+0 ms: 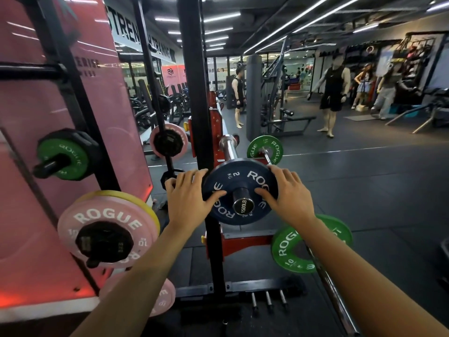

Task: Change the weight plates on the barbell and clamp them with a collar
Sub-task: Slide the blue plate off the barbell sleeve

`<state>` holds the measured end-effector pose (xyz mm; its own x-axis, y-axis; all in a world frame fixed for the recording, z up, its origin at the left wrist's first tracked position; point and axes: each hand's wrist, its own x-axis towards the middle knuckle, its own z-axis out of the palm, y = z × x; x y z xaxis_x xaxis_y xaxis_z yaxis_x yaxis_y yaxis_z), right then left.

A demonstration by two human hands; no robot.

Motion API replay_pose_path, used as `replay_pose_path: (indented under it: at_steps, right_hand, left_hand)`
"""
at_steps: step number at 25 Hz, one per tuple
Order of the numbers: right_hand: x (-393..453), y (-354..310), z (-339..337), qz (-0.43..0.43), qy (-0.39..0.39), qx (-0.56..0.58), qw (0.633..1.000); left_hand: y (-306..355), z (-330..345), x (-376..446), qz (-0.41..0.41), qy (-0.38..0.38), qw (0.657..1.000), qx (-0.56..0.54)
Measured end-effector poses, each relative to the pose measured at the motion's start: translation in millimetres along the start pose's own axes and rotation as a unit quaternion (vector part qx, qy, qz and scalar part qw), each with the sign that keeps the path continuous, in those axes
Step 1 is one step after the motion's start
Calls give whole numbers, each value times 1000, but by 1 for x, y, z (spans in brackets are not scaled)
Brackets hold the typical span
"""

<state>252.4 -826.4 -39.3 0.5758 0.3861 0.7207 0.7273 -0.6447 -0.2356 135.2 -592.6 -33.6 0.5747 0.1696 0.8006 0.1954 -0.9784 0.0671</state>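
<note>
A dark blue 2 kg plate sits on the near end of the barbell sleeve, whose cap reads 1500LB. My left hand grips the plate's left edge, thumb on its face and fingers curled behind the rim. My right hand grips the right edge the same way. The chrome sleeve runs away from me into the red rack hook. No collar is visible on the sleeve.
The black rack upright stands just left of the plate. Storage pegs at left hold green and pink plates. A second bar with green 10 kg plates lies on the floor at right. Several people stand far back.
</note>
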Motion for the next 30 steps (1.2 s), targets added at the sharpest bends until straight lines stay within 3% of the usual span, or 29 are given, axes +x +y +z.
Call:
replay_pose_path:
  at_steps: [7,30]
  right_hand:
    - [33,14,33,8,18,-1,1000]
    - [238,93,216,59,-11,-18,998]
  left_hand:
    - [-13,41,26,-24,4,1000,0]
    - [-100,265,189,-62,9,998,-31]
